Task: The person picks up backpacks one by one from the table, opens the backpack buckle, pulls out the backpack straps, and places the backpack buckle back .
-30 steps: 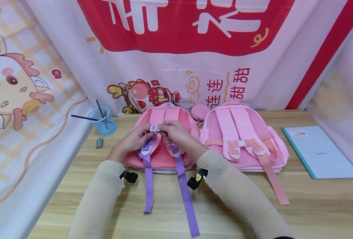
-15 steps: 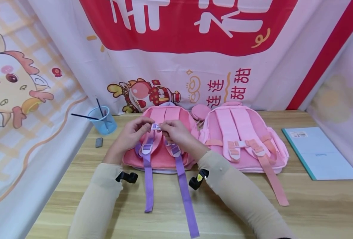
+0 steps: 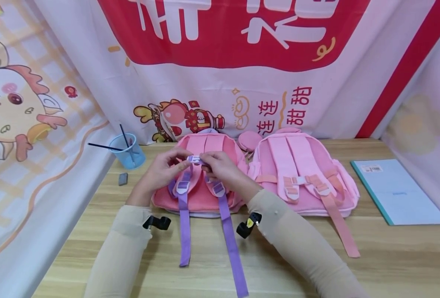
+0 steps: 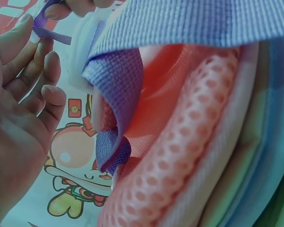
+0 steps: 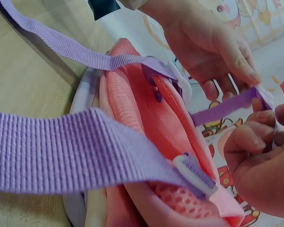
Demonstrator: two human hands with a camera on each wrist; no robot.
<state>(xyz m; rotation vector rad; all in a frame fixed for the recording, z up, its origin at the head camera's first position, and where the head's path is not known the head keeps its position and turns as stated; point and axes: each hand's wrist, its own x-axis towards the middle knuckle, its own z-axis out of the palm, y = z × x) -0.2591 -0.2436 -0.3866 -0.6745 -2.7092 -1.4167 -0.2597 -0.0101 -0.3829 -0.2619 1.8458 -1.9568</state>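
Note:
Over a coral-pink backpack (image 3: 201,202) lying with its straps up, both hands hold a small white-and-purple buckle (image 3: 194,159) on the chest strap. My left hand (image 3: 164,170) pinches its left end between thumb and fingertips, the other fingers loosely bent in the left wrist view. From the right, my right hand (image 3: 221,166) pinches the buckle's other end and its strap, fingers curled. A short purple webbing (image 5: 225,108) runs from the shoulder strap up to the buckle in the right wrist view. Fingers partly hide the buckle, and I cannot tell whether its halves are fully joined.
Two long purple straps, a left one (image 3: 184,238) and a right one (image 3: 233,252), trail toward the table's front. A pink backpack (image 3: 272,159) lies alongside on the right. Further right is a light-blue notebook (image 3: 400,190). A blue pen cup (image 3: 130,157) and grey eraser (image 3: 123,179) sit left.
My left hand has drawn back slightly to the left, its thumb and fingers spreading wider round the buckle. More of the buckle shows between the hands. The right hand stays nearly in place.

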